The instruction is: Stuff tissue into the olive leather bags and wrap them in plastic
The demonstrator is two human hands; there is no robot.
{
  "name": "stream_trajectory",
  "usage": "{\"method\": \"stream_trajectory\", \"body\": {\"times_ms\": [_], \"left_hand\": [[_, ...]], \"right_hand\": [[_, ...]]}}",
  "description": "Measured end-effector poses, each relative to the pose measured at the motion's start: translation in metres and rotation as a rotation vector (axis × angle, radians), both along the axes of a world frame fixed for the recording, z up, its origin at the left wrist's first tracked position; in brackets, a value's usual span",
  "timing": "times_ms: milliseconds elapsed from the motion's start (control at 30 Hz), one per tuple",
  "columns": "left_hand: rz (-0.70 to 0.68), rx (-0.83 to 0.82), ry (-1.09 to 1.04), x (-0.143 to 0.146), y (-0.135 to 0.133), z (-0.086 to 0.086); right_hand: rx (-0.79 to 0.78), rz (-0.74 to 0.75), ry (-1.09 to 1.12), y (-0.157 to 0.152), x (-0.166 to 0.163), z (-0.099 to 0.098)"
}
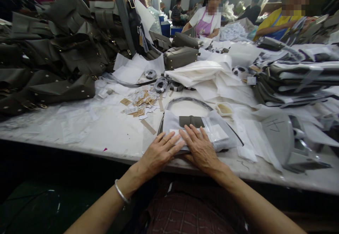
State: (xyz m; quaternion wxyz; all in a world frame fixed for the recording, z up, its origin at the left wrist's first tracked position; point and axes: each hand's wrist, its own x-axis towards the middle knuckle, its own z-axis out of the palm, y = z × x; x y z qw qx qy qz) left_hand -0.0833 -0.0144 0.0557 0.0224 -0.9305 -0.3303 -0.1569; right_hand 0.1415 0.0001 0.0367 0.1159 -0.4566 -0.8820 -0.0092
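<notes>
A flat handbag (172, 121) wrapped in white tissue and clear plastic lies at the table's front edge, its wrapped handle (189, 100) arching away from me. On its upper face shows a dark olive flap or strap piece (191, 121). My left hand (162, 151) rests on the near left part of the wrapping, fingers stretched out. Beside it my right hand (200, 147) lies flat on the wrapping, fingers spread, fingertips just below the olive piece. A clear packet with a white insert (218, 133) sits right of my right hand.
Loose paper tags (143, 103) and coiled wrapped straps (160, 84) lie beyond the bag. White paper sheets (201, 73) are stacked behind. Olive bags (76, 50) pile up at left, flat wrapped bags (293, 78) at right. A tape dispenser (293, 142) stands near right. Co-workers (209, 20) work across the table.
</notes>
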Motion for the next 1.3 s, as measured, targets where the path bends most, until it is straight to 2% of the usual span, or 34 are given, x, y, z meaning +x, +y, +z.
{"method": "stream_trajectory", "body": {"times_ms": [200, 433, 633, 767, 933, 1100, 1300], "left_hand": [[-0.024, 0.075, -0.051, -0.007, 0.013, -0.018], [0.003, 0.192, -0.15, -0.004, 0.01, -0.036], [0.115, 0.26, 0.088, 0.005, -0.011, -0.025], [0.149, 0.272, 0.179, 0.012, -0.009, -0.024], [0.104, 0.324, 0.115, 0.013, 0.003, -0.023], [0.109, 0.388, 0.007, 0.014, 0.013, -0.011], [0.188, 0.446, -0.01, 0.027, 0.011, 0.001]], "right_hand": [[0.022, 0.028, -0.022, -0.001, -0.003, 0.004], [0.133, -0.018, 0.037, -0.012, -0.018, -0.009], [0.176, 0.003, 0.047, -0.012, -0.016, -0.015], [0.153, 0.001, 0.054, -0.01, -0.016, -0.012], [0.115, -0.024, 0.073, -0.011, -0.019, -0.003], [0.189, -0.019, 0.094, -0.001, -0.02, 0.006], [0.196, 0.107, 0.144, 0.019, -0.01, 0.016]]}}
